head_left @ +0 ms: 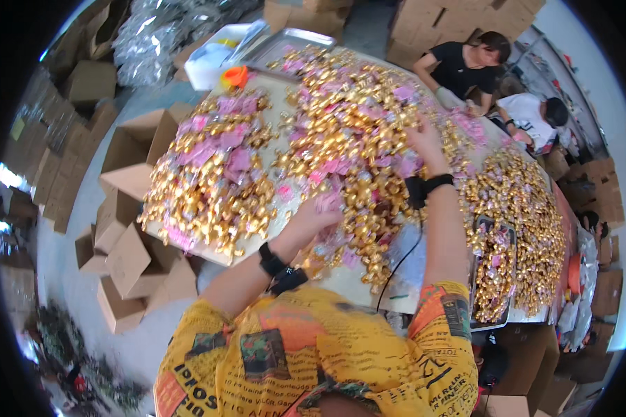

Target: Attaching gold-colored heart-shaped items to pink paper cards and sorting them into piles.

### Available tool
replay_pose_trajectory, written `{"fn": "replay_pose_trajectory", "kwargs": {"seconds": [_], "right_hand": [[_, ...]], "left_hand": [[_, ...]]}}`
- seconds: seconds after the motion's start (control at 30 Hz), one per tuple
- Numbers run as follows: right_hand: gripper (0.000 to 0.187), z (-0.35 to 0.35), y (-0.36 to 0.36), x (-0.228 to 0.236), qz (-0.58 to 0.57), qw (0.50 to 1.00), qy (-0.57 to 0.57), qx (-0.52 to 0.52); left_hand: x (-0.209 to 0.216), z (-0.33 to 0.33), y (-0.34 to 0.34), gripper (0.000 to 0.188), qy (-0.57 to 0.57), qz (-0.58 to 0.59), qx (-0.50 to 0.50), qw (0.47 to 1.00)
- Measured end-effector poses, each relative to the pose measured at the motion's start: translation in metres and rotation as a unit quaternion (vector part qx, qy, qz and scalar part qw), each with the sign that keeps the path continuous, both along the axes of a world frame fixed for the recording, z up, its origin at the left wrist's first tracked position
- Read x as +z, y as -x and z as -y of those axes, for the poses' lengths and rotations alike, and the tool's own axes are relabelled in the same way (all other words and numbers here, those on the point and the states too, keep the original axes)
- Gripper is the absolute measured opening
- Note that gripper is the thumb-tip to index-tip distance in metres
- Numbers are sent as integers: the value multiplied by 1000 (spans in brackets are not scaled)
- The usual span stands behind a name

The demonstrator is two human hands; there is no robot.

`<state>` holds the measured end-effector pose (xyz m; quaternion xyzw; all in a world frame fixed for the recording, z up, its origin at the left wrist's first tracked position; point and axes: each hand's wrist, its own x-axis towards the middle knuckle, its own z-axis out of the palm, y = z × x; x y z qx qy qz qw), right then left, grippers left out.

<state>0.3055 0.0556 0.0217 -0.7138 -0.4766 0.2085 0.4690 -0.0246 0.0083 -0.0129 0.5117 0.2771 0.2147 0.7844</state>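
Note:
Heaps of small shiny gold pieces mixed with pink packets cover the table. My left hand (321,210) is low over the near middle of the table, its fingers curled in at a pink plastic packet (332,199). Further off and to the right, my right hand (424,141) reaches into the big central gold heap (358,104), fingers apart and touching the pieces. Whether it has a piece between its fingertips is too small to tell. Another heap with pink packets (219,167) lies to the left of my left hand. Dark bands circle both my wrists.
A metal tray (285,50) and a white bin (219,59) stand at the far left, beside an orange object (235,76). A dark tray of gold pieces (492,271) lies at right. Open cardboard boxes (135,260) stand left. Two people (466,73) work across the table.

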Motion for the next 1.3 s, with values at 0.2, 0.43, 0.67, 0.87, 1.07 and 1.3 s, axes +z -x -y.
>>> {"fn": "replay_pose_trajectory", "kwargs": {"seconds": [0.2, 0.43, 0.67, 0.87, 1.07, 1.3], "right_hand": [[63, 102, 139, 58, 297, 911, -126, 258], [77, 133, 182, 13, 332, 909, -150, 204], [71, 143, 185, -3, 336, 906, -226, 121], [61, 155, 178, -1, 343, 902, -240, 103], [61, 158, 176, -3, 344, 899, -256, 89], [58, 156, 178, 3, 377, 894, -222, 101]], "left_hand": [[11, -3, -13, 39, -139, 4, 38, 989], [11, 10, -28, 46, -133, 89, 39, 986], [6, 21, -37, 55, -142, 109, 44, 983], [18, 33, -36, 56, -157, 72, 10, 985], [21, 37, -39, 52, -157, 74, 3, 985], [17, 39, -40, 50, -207, 88, 0, 974]]}}
